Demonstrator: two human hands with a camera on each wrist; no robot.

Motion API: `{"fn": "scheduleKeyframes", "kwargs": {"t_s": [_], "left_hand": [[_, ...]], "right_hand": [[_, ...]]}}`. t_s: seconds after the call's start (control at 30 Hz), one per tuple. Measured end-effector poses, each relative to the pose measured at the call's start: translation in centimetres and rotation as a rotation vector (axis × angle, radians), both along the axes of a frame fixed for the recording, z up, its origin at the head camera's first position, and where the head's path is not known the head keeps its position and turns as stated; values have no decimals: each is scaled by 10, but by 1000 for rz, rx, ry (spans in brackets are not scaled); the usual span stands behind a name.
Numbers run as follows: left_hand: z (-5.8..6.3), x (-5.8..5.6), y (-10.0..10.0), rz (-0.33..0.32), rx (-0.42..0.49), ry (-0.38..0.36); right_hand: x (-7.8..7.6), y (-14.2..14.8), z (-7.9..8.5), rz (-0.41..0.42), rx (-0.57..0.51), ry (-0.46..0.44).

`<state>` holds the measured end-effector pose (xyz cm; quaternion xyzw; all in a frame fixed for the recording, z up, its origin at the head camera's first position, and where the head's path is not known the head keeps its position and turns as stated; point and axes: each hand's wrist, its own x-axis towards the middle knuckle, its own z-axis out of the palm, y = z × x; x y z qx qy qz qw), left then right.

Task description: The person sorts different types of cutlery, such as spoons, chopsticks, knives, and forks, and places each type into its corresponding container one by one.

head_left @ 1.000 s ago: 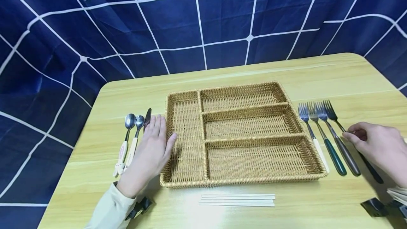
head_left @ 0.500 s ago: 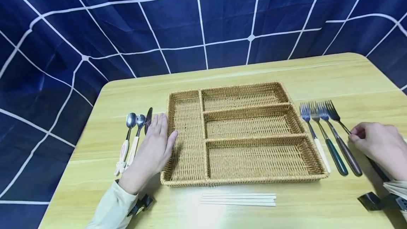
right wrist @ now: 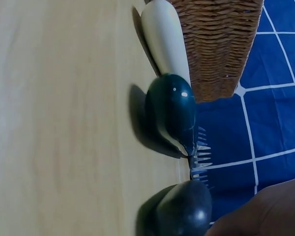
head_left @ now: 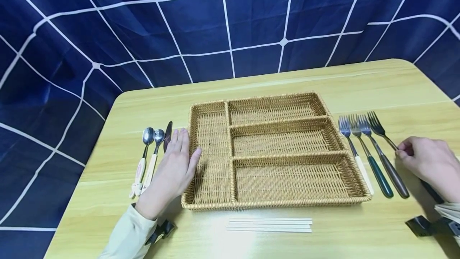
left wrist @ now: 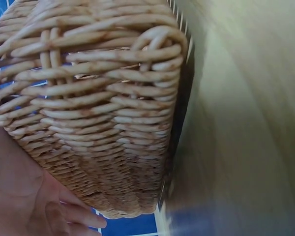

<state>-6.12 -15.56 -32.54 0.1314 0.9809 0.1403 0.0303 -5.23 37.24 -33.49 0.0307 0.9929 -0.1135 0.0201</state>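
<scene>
Head view took in a pale, wood-grained tabletop (head_left: 395,91), beyond whose far edge a dark blue cloth with white grid lines (head_left: 258,15) was hung. At the tabletop's middle a shallow, honey-brown wicker tray with four compartments (head_left: 278,158) was set. Along the tray's left wall the left hand (head_left: 175,169) was held, its fingers straight and pressed together and its thumb spread toward the rim; whether the palm was pressed to the wicker could not be told. Toward the tabletop's right edge, a black fork with a slim neck (head_left: 391,143) was pinched between the thumb and fingers of the right hand (head_left: 433,159), its tines pointed at the far edge, its handle partly hidden. Between it and the tray, a white-handled fork (head_left: 361,167), a glossy green-handled fork (head_left: 378,173) and a dark brown-handled fork (head_left: 391,173) were laid in a row. Toward the tabletop's left edge, a steel spoon with a white rabbit-trimmed handle (head_left: 141,169), a smaller steel spoon with a cream handle (head_left: 150,169) and a dark knife blade (head_left: 168,133), partly covered by the left hand, were lined up. Thin white sticks (head_left: 268,225) were placed parallel to the tray's front edge.
</scene>
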Motion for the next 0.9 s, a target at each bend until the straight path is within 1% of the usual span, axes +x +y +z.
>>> {"fn": "scheduleKeyframes", "kwargs": {"t_s": [0.13, 0.27, 0.37, 0.5, 0.53, 0.67, 0.9], "left_hand": [[0, 0, 0, 0, -4, -3], [0, 0, 1, 6, -8, -5], [0, 0, 1, 7, -5, -4], [-1, 1, 0, 5, 11, -6], [-1, 2, 0, 4, 14, -7], [-2, 2, 0, 5, 16, -6], [-2, 2, 0, 11, 35, 4]], "right_hand": [[0, -1, 1, 8, 10, 30], [0, -3, -1, 50, 39, 117], [2, -9, -3, 122, 65, 261], [6, -20, -1, 201, 91, 436], [8, -22, 0, 213, 90, 456], [12, -31, 8, 252, 77, 471], [13, -47, 16, 455, 97, 623]]}}
